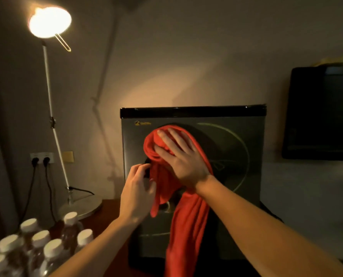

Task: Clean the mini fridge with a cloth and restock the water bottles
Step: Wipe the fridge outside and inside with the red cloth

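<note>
A dark mini fridge (236,136) with its door closed stands in front of me, a glossy black strip along its top. A long red cloth (188,220) is pressed against the door and hangs down its front. My right hand (182,154) lies flat on the cloth's bunched upper part, fingers spread. My left hand (137,193) is just left of the cloth at the door's left side, fingers curled around a dark part there and touching the cloth's edge. Several water bottles (46,244) with white caps stand at the lower left.
A lit desk lamp (49,22) on a thin white arm stands left of the fridge, its round base (82,206) on the reddish wooden top. Two plugs sit in a wall socket (41,158). A dark television (322,112) is at the right.
</note>
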Tool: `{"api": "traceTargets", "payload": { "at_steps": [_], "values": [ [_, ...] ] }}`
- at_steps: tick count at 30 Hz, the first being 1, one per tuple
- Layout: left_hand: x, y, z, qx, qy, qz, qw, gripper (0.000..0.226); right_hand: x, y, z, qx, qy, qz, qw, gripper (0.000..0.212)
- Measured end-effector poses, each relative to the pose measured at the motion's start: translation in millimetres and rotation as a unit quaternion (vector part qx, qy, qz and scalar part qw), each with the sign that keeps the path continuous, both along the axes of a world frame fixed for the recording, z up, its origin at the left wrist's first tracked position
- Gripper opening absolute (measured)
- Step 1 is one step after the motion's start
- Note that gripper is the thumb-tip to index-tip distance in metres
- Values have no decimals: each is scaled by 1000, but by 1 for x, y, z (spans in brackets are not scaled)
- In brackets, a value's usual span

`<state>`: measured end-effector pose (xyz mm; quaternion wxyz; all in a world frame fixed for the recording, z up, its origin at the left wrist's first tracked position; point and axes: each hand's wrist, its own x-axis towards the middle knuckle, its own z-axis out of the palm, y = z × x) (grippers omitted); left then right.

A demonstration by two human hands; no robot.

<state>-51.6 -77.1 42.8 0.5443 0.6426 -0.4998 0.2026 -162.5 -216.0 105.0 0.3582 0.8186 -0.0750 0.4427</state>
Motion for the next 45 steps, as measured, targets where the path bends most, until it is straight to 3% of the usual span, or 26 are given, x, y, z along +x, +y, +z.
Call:
{"api": "traceTargets", "payload": {
  "at_steps": [6, 10, 16, 23, 28, 33, 35, 39, 42, 45],
  "values": [
    [-44, -17, 0, 58, -84, -17, 995, 48, -76, -32, -8, 42, -87, -68, 993, 43],
    [-53, -20, -4, 78, -93, -9, 993, 54, -114, -47, 10, 81, -110, -78, 988, 45],
    [-50, -26, -9, 61, -102, 0, 993, 52, -98, -33, 20, 143, -154, -60, 976, 48],
    [-52, -32, -11, 52, -74, 23, 996, 47, -51, -10, -1, 39, 23, -14, 999, 54],
    [-45, -25, -11, 58, -99, 23, 993, 50, -78, -30, 31, 48, -69, -48, 995, 57],
    [-47, -21, -13, 63, -92, 16, 994, 49, -101, -40, 6, 79, -138, -20, 987, 42],
    [-46, -21, -16, 64, -87, 11, 994, 49, -108, -43, -29, 68, -127, -3, 990, 39],
    [-48, -23, -23, 70, -73, 4, 995, 49, -137, -56, -90, 46, -21, 9, 999, 47],
    [-51, -24, -24, 69, -81, 5, 994, 49, -149, -61, -78, 35, 12, -11, 999, 51],
    [-50, -28, -21, 65, -89, 0, 994, 50, -146, -59, -36, 55, -62, -47, 995, 43]
  ]
}}
